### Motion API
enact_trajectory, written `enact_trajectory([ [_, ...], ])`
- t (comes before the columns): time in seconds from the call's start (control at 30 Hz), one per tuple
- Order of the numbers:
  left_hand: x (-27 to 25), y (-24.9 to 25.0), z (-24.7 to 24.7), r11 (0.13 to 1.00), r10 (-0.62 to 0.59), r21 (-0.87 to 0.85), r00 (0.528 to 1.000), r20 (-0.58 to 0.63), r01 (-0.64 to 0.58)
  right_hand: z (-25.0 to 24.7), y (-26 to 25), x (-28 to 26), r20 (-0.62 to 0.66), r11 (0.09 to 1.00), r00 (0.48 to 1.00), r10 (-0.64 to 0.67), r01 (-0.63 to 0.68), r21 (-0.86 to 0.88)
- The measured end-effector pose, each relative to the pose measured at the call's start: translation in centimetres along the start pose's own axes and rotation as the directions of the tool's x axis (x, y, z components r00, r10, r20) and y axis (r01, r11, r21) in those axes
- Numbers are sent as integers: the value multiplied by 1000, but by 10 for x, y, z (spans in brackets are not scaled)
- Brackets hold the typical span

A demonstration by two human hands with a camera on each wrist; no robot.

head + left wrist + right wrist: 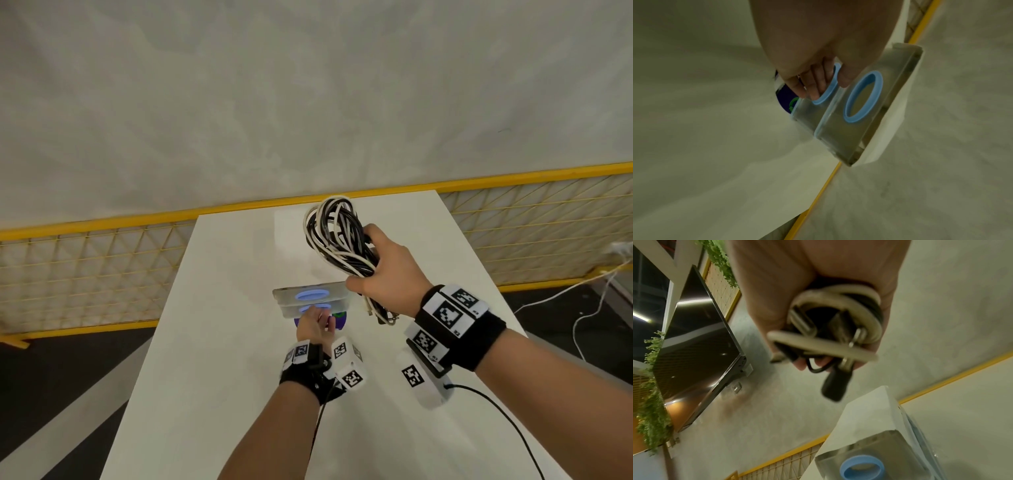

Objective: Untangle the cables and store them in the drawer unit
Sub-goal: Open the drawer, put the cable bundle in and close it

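Standing behind the drawer unit (310, 297), yellow mesh fence (85, 260)

An indoor test or demo space, fenced off like a lab cell

A plain white table (212, 342) stands against a bare grey plaster wall (239, 102), ringed by a low yellow mesh barrier (85, 267). A large dark wall screen (694, 344) with trailing greenery (651, 410) beside it and a dark floor (51, 359) suit an office-like lab.

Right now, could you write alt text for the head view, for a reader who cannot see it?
The right hand grips a bundle of black and white cables above a white table. The left hand has fingers in the blue ring handle of the lower drawer of a clear drawer unit.
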State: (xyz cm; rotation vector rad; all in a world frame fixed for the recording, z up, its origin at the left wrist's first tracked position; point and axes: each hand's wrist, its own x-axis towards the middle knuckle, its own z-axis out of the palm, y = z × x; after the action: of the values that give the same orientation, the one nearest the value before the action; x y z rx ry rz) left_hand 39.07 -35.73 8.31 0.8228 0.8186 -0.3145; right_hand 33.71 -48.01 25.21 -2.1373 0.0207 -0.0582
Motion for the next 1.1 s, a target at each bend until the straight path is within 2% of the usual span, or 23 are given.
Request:
enact_trajectory([
  [0.1,5,-2,-6,1000,-3,2,1000,23,3,-2,2,-3,17,1000,1000,-7,7,-21],
  [0.4,-19,-22,-32,997,-14,82,1000,-15,15,2,3,-13,21,999,1000,-2,2,-35],
  [0.57,-37,-38,-53,997,-22,80,999,-45,25,9,7,-24,22,999,1000,5,-4,-37],
  [0.77,-59,-57,-82,993,-73,88,997,-24,75,16,12,-40,26,1000,999,23,-23,-14],
  [1.1,-82,-70,-108,996,-63,58,997,-32,65,23,21,-62,10,999,999,31,-31,38],
])
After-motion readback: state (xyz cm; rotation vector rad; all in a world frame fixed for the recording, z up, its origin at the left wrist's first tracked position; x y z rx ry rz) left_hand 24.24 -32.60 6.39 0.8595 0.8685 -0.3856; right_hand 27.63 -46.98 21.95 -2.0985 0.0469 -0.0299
